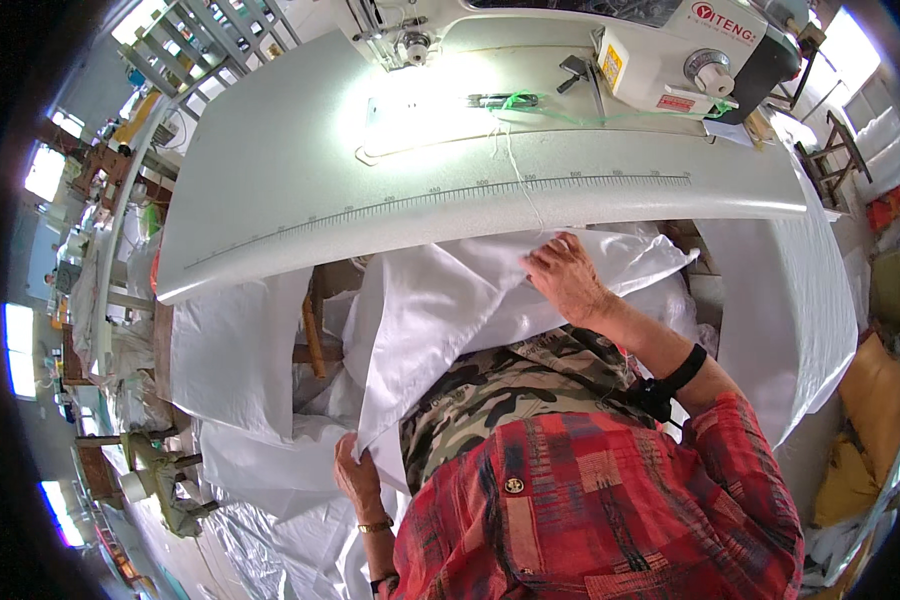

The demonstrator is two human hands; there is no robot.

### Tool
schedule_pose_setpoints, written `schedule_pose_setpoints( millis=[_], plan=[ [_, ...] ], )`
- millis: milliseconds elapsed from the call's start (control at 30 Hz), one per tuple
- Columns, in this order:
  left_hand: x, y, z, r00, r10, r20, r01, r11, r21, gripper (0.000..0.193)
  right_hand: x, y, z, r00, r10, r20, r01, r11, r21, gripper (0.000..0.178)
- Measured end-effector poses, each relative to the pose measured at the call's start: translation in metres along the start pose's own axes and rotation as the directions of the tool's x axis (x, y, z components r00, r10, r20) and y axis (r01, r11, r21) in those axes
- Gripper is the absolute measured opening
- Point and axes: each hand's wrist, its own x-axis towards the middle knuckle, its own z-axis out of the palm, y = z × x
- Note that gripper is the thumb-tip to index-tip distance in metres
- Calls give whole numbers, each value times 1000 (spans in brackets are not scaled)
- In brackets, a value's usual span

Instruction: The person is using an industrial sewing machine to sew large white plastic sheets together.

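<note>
Fabric, glossy and white (pixel 425 290), is held below the smooth pale-grey sewing table (pixel 260 190), pinched by left hand (pixel 356 475) and right hand (pixel 570 280); its span is best kept evenly tensioned, untwisted.

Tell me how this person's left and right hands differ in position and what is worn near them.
The right hand is up at the sewing table's front edge; the left hand is lower, beside the lap. Above the right hand is a broad black band; above the left hand, a thin gold-coloured one. Both are bare and on white cloth.
</note>
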Motion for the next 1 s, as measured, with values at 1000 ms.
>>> schedule_pose_setpoints(
  millis=[1000],
  plan=[
    [256, 342, -53, 617, 761, -202, -602, 622, 501, 39, -105, 43, -1, 722, 690, -55, -222, 307, 926, 20]
  ],
)
